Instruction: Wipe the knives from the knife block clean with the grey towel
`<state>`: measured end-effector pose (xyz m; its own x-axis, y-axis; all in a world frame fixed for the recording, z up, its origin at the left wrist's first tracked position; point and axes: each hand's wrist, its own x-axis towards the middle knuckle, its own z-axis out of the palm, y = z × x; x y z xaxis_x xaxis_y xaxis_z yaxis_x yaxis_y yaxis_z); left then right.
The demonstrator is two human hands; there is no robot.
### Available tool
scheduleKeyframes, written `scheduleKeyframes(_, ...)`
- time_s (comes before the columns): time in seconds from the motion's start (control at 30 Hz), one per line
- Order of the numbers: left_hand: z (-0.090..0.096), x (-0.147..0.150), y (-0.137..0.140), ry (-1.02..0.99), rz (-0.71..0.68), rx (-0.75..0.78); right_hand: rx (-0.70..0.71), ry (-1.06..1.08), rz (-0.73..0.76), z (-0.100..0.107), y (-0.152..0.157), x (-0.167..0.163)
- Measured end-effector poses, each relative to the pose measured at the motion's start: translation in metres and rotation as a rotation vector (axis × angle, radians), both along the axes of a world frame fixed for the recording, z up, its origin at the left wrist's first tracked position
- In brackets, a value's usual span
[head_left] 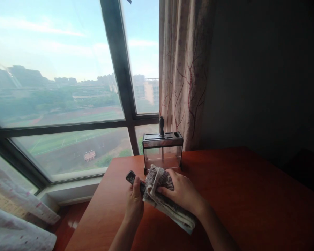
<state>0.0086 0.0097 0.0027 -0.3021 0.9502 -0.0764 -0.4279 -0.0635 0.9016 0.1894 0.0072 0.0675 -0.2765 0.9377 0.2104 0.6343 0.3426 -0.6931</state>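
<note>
My left hand (136, 198) is closed round the black handle of a knife (131, 177), thumb on top. A folded grey-and-white towel (159, 179) covers most of what extends from the handle, so the blade is largely hidden. A pale bluish strip shows along the towel's lower edge; I cannot tell whether it is blade or cloth. My right hand (181, 190) grips the towel from the right, thumb and fingers pressing it together. Just beyond both hands, a knife block (162, 140) with a metal top and clear sides stands on the table, one black-handled tool (161, 126) upright in it.
The reddish-brown wooden table (238, 188) spreads beneath my hands, with its left edge near the window (62, 90). A patterned curtain (183, 69) hangs behind the knife block. Another pale curtain (18, 226) is at lower left. The wall at right is dark.
</note>
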Motion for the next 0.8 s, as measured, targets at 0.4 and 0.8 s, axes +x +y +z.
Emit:
scheduleKeyframes(0.4, 0.014, -0.031, 0.011, -0.065, 0.298, 0.081, -0.175, 0.067, 0.056, -0.022, -0.006, 0.013)
scheduleKeyframes(0.8, 0.007, -0.011, 0.002, 0.127, 0.208, 0.023, -0.111, -0.036, 0.097, -0.015, -0.002, 0.002)
